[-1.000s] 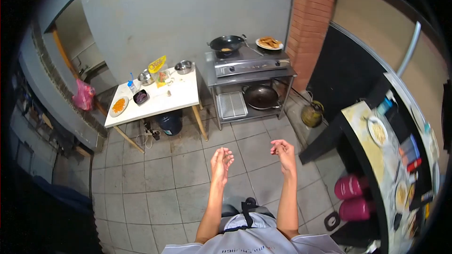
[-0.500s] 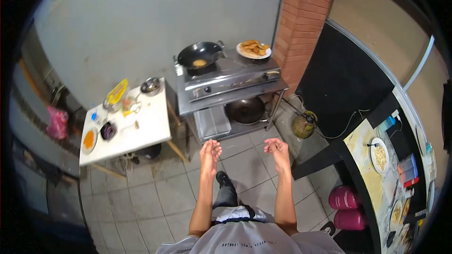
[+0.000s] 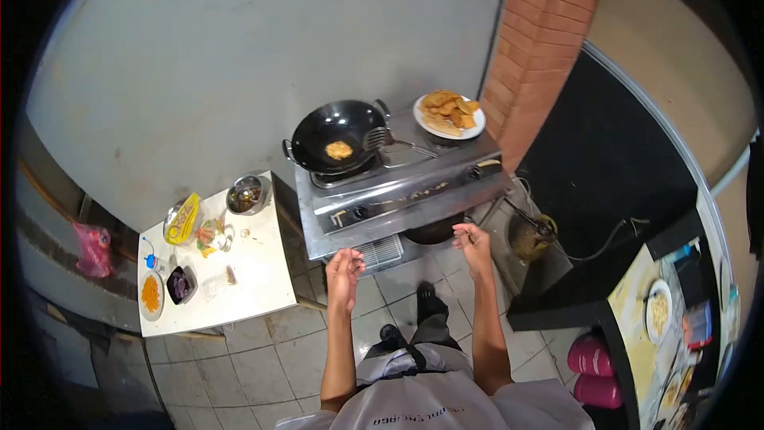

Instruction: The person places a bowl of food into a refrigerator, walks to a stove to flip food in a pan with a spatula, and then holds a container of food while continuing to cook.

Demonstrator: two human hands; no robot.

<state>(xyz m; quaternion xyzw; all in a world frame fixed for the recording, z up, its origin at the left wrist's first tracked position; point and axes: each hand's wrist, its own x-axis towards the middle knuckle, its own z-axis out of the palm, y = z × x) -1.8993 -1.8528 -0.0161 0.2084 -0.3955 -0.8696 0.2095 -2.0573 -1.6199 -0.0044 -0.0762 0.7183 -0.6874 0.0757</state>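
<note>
My left hand (image 3: 344, 278) is raised before the lower left part of the stove stand, its fingers apart and loosely curled, holding nothing. Level with it on the right, my right hand (image 3: 475, 248) is also empty and open, just below the stand's front edge. Beyond them on the steel stove (image 3: 414, 195) sits a black wok (image 3: 326, 123) with one small golden fried piece (image 3: 338, 150) inside. A slotted metal spatula (image 3: 380, 139) rests across the wok's right rim, its handle over the stove. A white plate (image 3: 481, 123) at the stove's right holds several fried pieces (image 3: 450, 108).
On the left, a white table (image 3: 259, 283) bears a metal bowl (image 3: 246, 195), a yellow packet (image 3: 184, 220), a dark bowl (image 3: 181, 284) and a plate of shredded orange food (image 3: 150, 293). A gas cylinder (image 3: 532, 237) stands right of the stove. A curved counter (image 3: 630, 302) lies farther right.
The stove and wok appear closer and lower in view, and both feet now show. The spatula is now clearly visible. Both hands stay raised and empty.
</note>
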